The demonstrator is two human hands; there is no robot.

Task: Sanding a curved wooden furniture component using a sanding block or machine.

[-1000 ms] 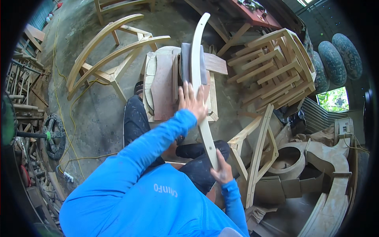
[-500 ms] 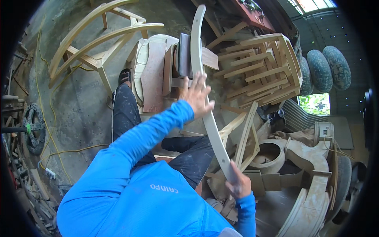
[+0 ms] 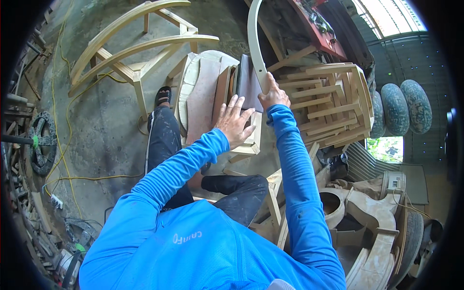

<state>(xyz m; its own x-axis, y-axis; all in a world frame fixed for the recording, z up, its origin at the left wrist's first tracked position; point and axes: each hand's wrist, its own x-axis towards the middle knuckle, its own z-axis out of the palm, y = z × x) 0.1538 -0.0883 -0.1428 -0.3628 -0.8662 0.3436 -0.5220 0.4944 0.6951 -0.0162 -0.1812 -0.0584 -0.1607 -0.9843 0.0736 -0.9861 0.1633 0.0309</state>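
Observation:
My right hand (image 3: 274, 93) is closed around the near end of a pale curved wooden slat (image 3: 254, 41). From there the slat reaches away from me, its far end cut off by the top of the picture. My left hand (image 3: 234, 123) has its fingers stretched out and holds nothing. It lies over the near end of a low wooden stand (image 3: 249, 149), close to an upright grey flat-faced strip (image 3: 249, 84). Whether its palm presses on the stand is hidden. Left of the strip, a brown board (image 3: 202, 92) lies on a pale rounded panel (image 3: 182, 96).
A curved wooden frame (image 3: 137, 72) stands on the concrete floor at the far left. Slatted wooden frames (image 3: 333, 104) are stacked at the right, with a red table (image 3: 324, 29) behind. A yellow cable (image 3: 104, 178) crosses the floor. Carved wooden parts (image 3: 372, 208) lie at the lower right.
The slat has moved away from me, my right hand going forward with it. My left hand has come off the slat and down toward the stand.

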